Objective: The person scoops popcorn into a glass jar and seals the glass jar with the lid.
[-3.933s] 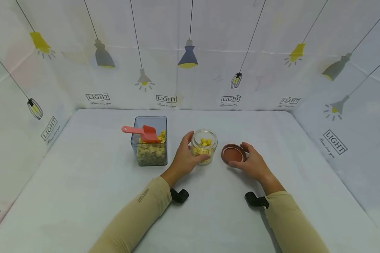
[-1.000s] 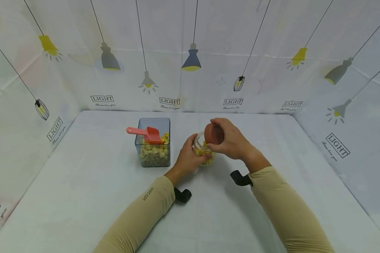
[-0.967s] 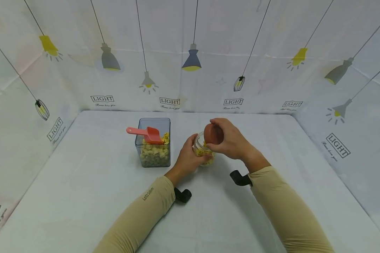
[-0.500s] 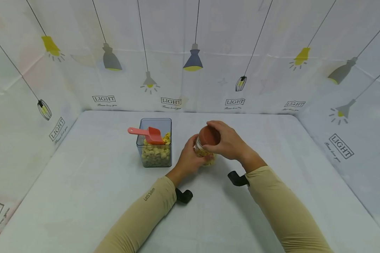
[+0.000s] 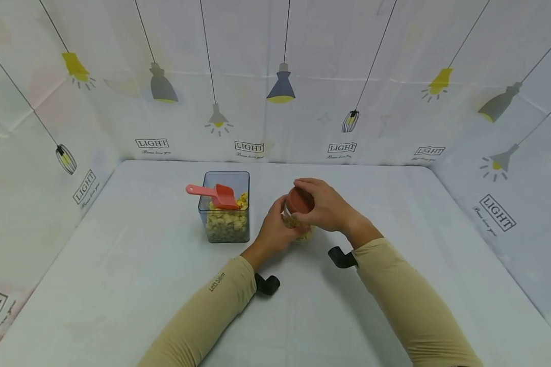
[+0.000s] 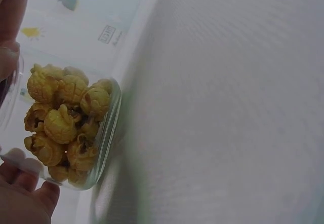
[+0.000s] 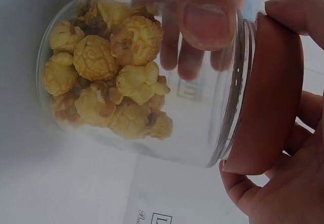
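A clear glass jar (image 7: 202,127), partly filled with yellow popcorn (image 7: 96,59), stands on the white table. My left hand (image 5: 274,228) grips it around the side, thumb in front and fingers behind. Over its mouth is a reddish-brown round lid (image 7: 268,92), which my right hand (image 5: 329,210) holds by its edge. In the right wrist view the lid sits against the jar's neck at a slight tilt. The left wrist view shows popcorn (image 6: 63,125) through the glass above the jar's thick base (image 6: 110,138).
Left of the jar stands a clear bluish container (image 5: 216,178) with more popcorn. A pink scoop (image 5: 222,196) lies across it, handle sticking out to the left. A white printed cloth wall (image 5: 303,127) rises behind the table.
My right hand has picked the lid up from the table, brought it left to the jar and tipped it down over the mouth. My left hand keeps its grip on the jar.
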Demonstrator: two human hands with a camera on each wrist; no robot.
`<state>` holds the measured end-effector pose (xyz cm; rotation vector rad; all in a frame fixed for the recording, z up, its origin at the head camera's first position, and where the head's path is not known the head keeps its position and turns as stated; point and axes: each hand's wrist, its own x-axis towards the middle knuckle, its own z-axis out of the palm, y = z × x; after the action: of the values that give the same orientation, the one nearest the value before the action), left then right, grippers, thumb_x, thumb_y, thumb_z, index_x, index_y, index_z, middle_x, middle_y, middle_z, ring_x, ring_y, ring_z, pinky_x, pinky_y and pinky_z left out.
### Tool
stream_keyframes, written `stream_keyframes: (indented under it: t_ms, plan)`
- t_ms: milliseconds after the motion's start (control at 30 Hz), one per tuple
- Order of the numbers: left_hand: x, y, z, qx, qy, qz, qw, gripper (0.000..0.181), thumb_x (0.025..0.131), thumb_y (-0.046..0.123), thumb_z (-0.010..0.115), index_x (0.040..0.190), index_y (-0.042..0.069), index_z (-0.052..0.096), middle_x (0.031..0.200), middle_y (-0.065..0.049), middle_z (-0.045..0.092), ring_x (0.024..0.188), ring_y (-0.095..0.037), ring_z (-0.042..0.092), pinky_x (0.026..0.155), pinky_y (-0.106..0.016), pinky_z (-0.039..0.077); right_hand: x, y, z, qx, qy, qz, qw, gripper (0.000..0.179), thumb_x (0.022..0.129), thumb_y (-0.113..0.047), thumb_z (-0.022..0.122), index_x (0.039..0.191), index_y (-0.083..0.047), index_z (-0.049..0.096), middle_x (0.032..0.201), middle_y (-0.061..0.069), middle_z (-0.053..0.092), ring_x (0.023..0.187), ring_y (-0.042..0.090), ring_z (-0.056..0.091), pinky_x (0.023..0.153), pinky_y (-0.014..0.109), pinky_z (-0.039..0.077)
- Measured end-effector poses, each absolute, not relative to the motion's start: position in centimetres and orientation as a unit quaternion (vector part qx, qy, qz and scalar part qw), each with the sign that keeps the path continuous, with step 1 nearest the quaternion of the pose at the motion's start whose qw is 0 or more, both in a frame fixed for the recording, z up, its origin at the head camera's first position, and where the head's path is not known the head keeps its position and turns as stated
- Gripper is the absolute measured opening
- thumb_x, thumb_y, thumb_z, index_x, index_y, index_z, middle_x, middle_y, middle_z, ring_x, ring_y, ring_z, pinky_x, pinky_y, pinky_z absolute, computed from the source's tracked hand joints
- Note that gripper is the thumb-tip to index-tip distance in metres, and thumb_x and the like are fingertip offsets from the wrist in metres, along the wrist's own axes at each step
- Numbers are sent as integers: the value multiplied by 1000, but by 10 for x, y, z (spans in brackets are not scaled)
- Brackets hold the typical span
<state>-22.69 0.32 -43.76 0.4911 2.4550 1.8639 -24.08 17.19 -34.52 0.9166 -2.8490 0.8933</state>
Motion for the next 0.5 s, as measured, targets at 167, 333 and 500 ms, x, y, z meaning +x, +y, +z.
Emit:
stream_keyframes:
  t_ms: [167, 333, 500]
  plan:
    - [-227, 4, -438, 153, 788, 596, 16, 93, 84, 30, 84, 155, 8, 28, 152, -7, 39, 141, -20, 35, 112, -43, 34, -243, 173, -348, 292, -906, 306, 4, 83, 81, -27, 78, 150, -1, 41, 143, 17, 50, 118, 30, 52, 91, 46, 50]
    - [-226, 4, -437, 149, 788, 597, 19, 92, 84, 30, 83, 155, 9, 28, 152, -6, 39, 138, -20, 37, 110, -43, 36, -243, 172, -347, 271, -910, 312, -8, 89, 80, -33, 81, 152, -4, 39, 145, 13, 50, 118, 29, 52, 92, 45, 49]
    - [-225, 3, -435, 152, 786, 599, 12, 91, 84, 28, 83, 154, 8, 29, 151, -7, 40, 140, -20, 36, 112, -43, 34, -242, 171, -347, 248, -914, 320, -14, 90, 80, -35, 83, 153, -5, 38, 144, 14, 50, 116, 29, 52, 93, 46, 48]
